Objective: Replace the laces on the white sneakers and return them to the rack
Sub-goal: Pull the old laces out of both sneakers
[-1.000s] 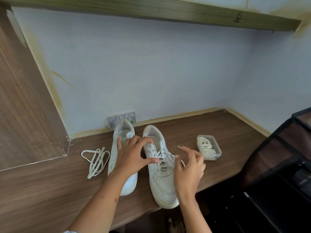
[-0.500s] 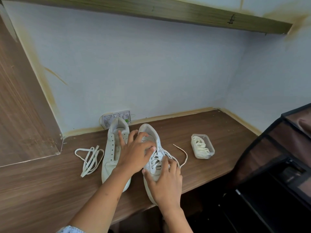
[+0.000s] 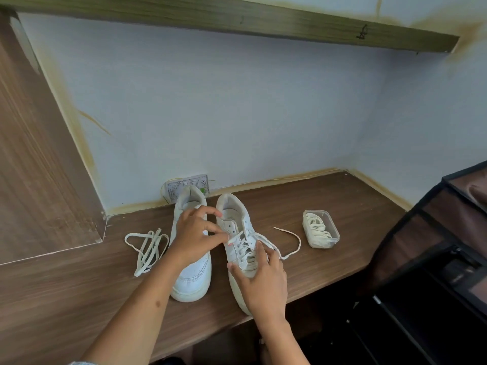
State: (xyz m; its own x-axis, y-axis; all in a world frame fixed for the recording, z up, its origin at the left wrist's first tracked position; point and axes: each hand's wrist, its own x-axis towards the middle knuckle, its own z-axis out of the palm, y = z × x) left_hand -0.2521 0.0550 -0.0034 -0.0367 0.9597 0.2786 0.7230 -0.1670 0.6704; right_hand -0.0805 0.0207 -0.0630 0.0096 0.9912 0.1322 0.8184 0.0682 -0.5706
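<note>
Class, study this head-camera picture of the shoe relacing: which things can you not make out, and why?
- Left sneaker: eyelets hidden by left hand.
- Right sneaker toe: hidden by right hand.
- Rack: cut by right edge.
- Box: lace count unreadable.
- Wall socket: partly behind the heel.

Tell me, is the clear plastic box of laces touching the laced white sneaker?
Apart. The head view shows bare wooden desk between the clear plastic box of laces and the laced white sneaker; only its loose lace end curls toward the box.
</note>
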